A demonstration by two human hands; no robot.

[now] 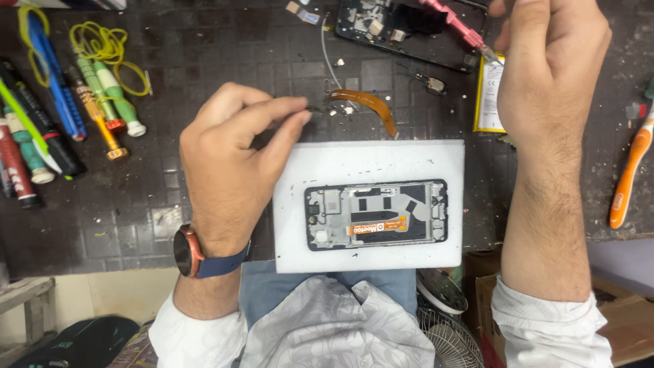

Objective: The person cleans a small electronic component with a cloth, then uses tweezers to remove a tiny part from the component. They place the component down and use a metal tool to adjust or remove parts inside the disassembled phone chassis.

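- The opened phone frame [376,215] lies flat on a white foam pad [368,160] at the near edge of the dark workbench [204,61]; its bare metal inside shows, with an orange flex strip across the middle.
- The left hand [231,160] pinches a small dark part just beyond the pad's far left corner, beside a curled orange ribbon cable [368,103].
- The right hand [548,75] grips a pink screwdriver [455,26] over a second opened phone [402,31] near a flat battery [489,95].
- Screwdrivers [102,102] lie at far left.
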